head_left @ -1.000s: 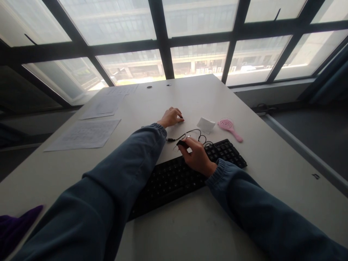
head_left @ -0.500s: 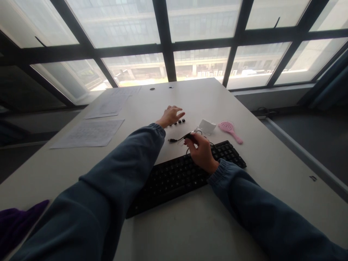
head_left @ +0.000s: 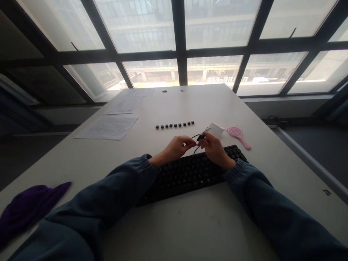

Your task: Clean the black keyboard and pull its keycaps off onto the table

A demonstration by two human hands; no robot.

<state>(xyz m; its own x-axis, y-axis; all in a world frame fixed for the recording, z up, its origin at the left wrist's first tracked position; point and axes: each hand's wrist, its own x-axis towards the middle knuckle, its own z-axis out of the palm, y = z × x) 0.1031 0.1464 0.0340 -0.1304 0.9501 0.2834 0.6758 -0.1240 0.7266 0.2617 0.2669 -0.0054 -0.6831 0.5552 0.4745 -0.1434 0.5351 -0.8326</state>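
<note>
My right hand (head_left: 216,150) is closed around a keycap puller (head_left: 201,137), a small black piece with thin wire prongs, held above the keyboard's back edge. My left hand (head_left: 179,148) has its fingertips pinched together close to the puller; what lies between them is too small to make out. Below both hands lies a black keyboard (head_left: 185,179), slightly angled and partly covered by them. Beyond the hands, several black keycaps (head_left: 175,125) form a neat row. A dark cable (head_left: 196,149) curves behind the keyboard, partly hidden.
Right of the hands are a crumpled white wrapper (head_left: 216,129) and a pink hairbrush (head_left: 239,137). Printed papers (head_left: 108,127) lie at the left of the white desk (head_left: 174,232). A purple cloth item (head_left: 32,204) rests at the near left. Windows stand behind the desk.
My left hand has come back from the keycap row to meet my right hand, and its spread fingers have closed into a pinch. My right hand still holds the puller. The view has shifted left.
</note>
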